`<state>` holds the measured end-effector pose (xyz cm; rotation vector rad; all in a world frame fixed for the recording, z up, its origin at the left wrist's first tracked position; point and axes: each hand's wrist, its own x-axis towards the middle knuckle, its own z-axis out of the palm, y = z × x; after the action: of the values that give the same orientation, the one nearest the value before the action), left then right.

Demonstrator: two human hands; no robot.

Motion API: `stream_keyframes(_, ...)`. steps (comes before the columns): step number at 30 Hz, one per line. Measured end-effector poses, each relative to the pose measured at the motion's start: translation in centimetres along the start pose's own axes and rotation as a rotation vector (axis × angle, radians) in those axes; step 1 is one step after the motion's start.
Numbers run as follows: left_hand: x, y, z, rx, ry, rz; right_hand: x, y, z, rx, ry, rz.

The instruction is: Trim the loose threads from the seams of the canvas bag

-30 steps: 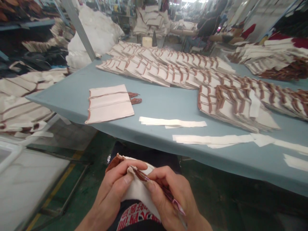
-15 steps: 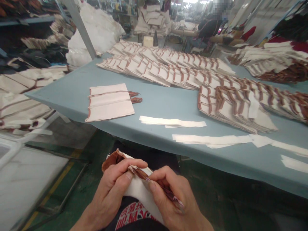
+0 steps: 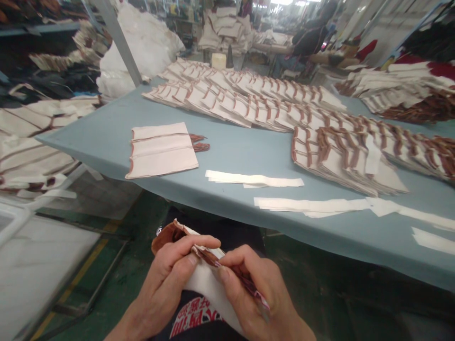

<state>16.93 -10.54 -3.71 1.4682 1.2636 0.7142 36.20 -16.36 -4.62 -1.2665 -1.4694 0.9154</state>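
Over my lap lies a cream fabric piece (image 3: 201, 278) with brown leather-like edging, partly covered by my hands. My left hand (image 3: 174, 265) is closed on it, thumb and forefinger pinching the folded brown edge. My right hand (image 3: 258, 284) is closed in a pinch against the same edge. Between its fingers runs a slim, pen-like tool (image 3: 261, 299), purplish and pale; its exact kind is unclear. The tool's front end meets the brown fold just right of my left fingers. On the table ahead lies a similar flat cream panel (image 3: 161, 152) with brown strips sticking out to the right.
The blue-grey table (image 3: 241, 156) spans the view. Pale strips (image 3: 254, 179) lie near its front edge. Overlapping rows of brown-edged cream panels (image 3: 234, 102) cover the back and right. More panels (image 3: 31, 128) are piled at left. A person (image 3: 309, 40) sits in the background.
Both hands and the fabric have shifted very slightly; the grip looks the same. The view has moved a little.
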Motion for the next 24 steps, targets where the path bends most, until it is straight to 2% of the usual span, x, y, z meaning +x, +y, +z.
stream_keyframes(2, -0.1, -0.5, 0.2, -0.002, -0.004, 0.008, 0.3, -0.3, 0.3, 0.015, -0.003, -0.012)
stream_keyframes(6, -0.8, -2.1, 1.2, -0.075, -0.07, 0.013, 0.4, -0.7, 1.2, 0.133, 0.117, -0.079)
stream_keyframes(10, -1.5, -2.9, 2.0, -0.094, -0.004, -0.02, 0.6, -0.4, 0.6, 0.109, 0.218, 0.018)
stream_keyframes(12, -1.4, -2.7, 1.9, -0.091, 0.022, -0.039, 0.9, 0.2, -0.2, 0.05, 0.215, 0.06)
stream_keyframes(17, -0.2, -0.8, 1.2, -0.315, -0.12, -0.099, 1.6, 1.9, -0.8, -0.02, 0.101, 0.128)
stream_keyframes(20, 0.5, 0.7, 1.0, -0.461, -0.107, -0.14, 2.0, 1.8, 0.0, 0.201, 0.057, 0.202)
stream_keyframes(24, 1.3, 1.7, 0.6, -0.402, -0.074, -0.09, 3.0, 0.7, 0.9, 0.597, -0.039, 0.419)
